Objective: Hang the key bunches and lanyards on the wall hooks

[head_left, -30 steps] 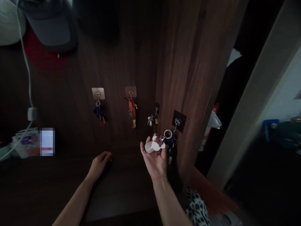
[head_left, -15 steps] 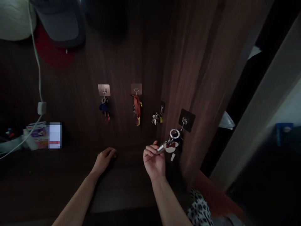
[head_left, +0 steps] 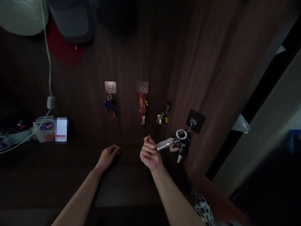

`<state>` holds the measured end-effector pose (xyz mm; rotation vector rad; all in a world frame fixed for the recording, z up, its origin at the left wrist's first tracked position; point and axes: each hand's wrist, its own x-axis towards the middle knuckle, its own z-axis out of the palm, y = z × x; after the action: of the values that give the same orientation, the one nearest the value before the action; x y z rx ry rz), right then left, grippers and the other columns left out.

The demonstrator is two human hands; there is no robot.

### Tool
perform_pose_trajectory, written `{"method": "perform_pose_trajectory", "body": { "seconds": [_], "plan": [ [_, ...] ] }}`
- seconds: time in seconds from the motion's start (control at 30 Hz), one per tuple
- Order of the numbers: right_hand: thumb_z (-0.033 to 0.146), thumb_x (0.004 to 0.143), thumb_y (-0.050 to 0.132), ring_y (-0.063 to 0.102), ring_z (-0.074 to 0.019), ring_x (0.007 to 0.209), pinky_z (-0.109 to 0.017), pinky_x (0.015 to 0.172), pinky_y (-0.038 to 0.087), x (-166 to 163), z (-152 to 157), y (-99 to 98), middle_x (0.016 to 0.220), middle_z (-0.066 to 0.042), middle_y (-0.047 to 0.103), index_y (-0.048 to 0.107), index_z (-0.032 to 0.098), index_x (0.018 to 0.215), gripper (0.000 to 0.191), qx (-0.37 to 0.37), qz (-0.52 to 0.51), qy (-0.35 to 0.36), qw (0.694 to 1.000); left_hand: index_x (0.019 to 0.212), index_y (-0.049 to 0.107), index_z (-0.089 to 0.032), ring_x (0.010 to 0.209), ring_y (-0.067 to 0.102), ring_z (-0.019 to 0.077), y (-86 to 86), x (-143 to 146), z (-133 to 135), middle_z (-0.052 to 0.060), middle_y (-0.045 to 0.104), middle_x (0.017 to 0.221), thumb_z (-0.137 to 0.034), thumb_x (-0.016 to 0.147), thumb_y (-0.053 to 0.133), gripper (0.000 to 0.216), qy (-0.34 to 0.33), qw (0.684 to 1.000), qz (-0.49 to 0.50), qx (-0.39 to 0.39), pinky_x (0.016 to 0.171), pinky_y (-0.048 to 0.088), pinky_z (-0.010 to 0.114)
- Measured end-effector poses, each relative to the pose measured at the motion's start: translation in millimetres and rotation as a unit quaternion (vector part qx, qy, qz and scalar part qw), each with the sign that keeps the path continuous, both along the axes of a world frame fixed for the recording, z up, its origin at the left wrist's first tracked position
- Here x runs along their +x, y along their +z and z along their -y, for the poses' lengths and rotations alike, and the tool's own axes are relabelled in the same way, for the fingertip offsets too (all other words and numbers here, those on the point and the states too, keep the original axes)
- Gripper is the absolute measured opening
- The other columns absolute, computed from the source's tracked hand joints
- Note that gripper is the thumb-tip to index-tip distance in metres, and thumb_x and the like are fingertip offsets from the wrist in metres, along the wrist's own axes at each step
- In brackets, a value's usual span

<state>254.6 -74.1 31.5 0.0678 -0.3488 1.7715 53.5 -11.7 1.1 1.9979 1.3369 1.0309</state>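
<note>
Right hand (head_left: 150, 153) pinches the silver key fob (head_left: 165, 143) between fingers, slanting because its keyring (head_left: 177, 134) evidently hangs on the adhesive hook (head_left: 193, 121). Left hand (head_left: 107, 158), fingers loosely curled, rests on the desk (head_left: 131, 185).

Left of the grip, where the right hand (head_left: 150, 153) pinches the silver key fob (head_left: 166, 143), open room reaches to the left hand (head_left: 107, 157), which bars the way farther along the shelf (head_left: 127, 182). Above the grip, 2 hanging obstacles stand out: the silver keys (head_left: 160, 118) and the red-brown strap (head_left: 142, 105). Right of it, the key ring (head_left: 177, 133), black-headed key (head_left: 183, 153) and wooden side panel (head_left: 209, 91) crowd the passage.
</note>
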Motion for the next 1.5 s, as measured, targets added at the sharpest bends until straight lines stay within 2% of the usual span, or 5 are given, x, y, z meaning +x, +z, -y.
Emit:
{"method": "perform_pose_trajectory", "body": {
  "seconds": [0.7, 0.87, 1.0, 1.13, 1.5],
  "plan": [
    [0.027, 0.081, 0.050, 0.011, -0.0042, 0.034, -0.017, 0.034, 0.011, -15, -42, 1.4, 0.036, 0.011, 0.020, 0.029, 0.020, 0.053, 0.036, -0.072, 0.181, 0.031, 0.980, 0.078, 0.063, -0.020, 0.070, 0.060, 0.0158, -1.6, -1, -2, -0.001, 0.065, 0.066, -0.046, 0.080, 0.042, 0.033, 0.008, 0.999, 0.036, 0.003, 0.071, 0.042, 0.025],
    [0.034, 0.074, 0.058, 0.015, -0.0025, 0.032, -0.017, 0.034, 0.007, -24, -59, -15.4, 0.034, 0.012, 0.026, 0.034, 0.019, 0.053, 0.035, -0.084, 0.315, -0.031, 0.945, 0.076, 0.062, -0.020, 0.067, 0.059, 0.0150, 1.7, 0, -1, -0.001, 0.064, 0.064, -0.046, 0.080, 0.042, 0.034, 0.027, 0.998, 0.059, 0.019, 0.069, 0.042, 0.024],
    [0.045, 0.069, 0.059, 0.022, -0.0021, 0.030, -0.017, 0.034, 0.011, -35, -66, -33.5, 0.034, 0.011, 0.035, 0.041, 0.019, 0.056, 0.035, -0.046, 0.452, -0.133, 0.881, 0.067, 0.061, -0.018, 0.061, 0.058, 0.0156, 4.3, 1, 0, 0.001, 0.062, 0.058, -0.052, 0.083, 0.035, 0.045, 0.036, 0.997, 0.068, 0.007, 0.064, 0.042, 0.024],
    [0.052, 0.070, 0.056, 0.031, -0.0035, 0.032, -0.018, 0.034, 0.015, -39, -67, -39.6, 0.039, 0.007, 0.045, 0.047, 0.018, 0.058, 0.037, -0.007, 0.539, -0.149, 0.829, 0.069, 0.062, -0.017, 0.061, 0.059, 0.0158, 4.6, 2, 0, 0.002, 0.063, 0.058, -0.052, 0.086, 0.029, 0.051, 0.031, 0.997, 0.074, 0.001, 0.064, 0.042, 0.025],
    [0.057, 0.066, 0.057, 0.034, -0.0046, 0.032, -0.018, 0.033, 0.019, -37, -78, -37.6, 0.040, 0.006, 0.047, 0.046, 0.018, 0.058, 0.041, -0.002, 0.556, -0.139, 0.820, 0.071, 0.062, -0.018, 0.061, 0.058, 0.0148, 3.8, 4, 1, 0.000, 0.063, 0.058, -0.051, 0.087, 0.028, 0.050, 0.023, 0.997, 0.078, -0.005, 0.065, 0.042, 0.024]
  ]
}}
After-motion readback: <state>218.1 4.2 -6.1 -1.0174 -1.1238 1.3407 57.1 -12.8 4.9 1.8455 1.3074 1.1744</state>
